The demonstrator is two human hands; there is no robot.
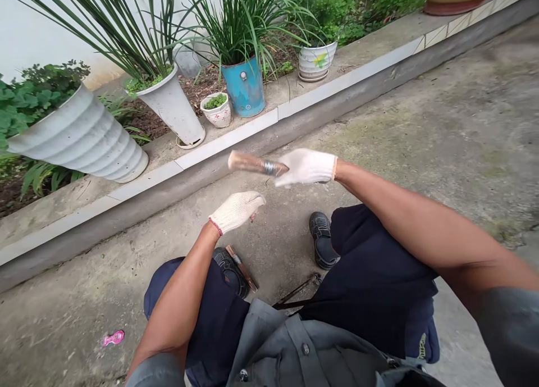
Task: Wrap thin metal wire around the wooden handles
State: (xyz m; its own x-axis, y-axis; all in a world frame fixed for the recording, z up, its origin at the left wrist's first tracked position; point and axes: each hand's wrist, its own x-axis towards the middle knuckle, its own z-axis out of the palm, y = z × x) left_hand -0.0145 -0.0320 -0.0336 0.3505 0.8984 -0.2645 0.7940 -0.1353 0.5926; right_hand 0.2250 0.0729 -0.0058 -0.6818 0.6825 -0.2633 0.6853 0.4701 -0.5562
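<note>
Right gloved hand [305, 167]: fingers closed on one end of wire-bound stick [248, 162] above concrete [278, 232], presumably keeping binding [268, 167] exposed. Left gloved hand [236, 212] near, fingers curled (grip hidden, cannot tell).

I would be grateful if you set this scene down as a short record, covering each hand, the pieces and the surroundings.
right hand: white-gloved, gripping a wooden piece
held piece: brown, silvery binding around it near the hand
left hand: white-gloved, apart from the held piece; whether it holds anything is unclear
second bound piece: on the ground by the left shoe
other ground item: small pink object
ledge: potted plants, including a blue pot
</note>
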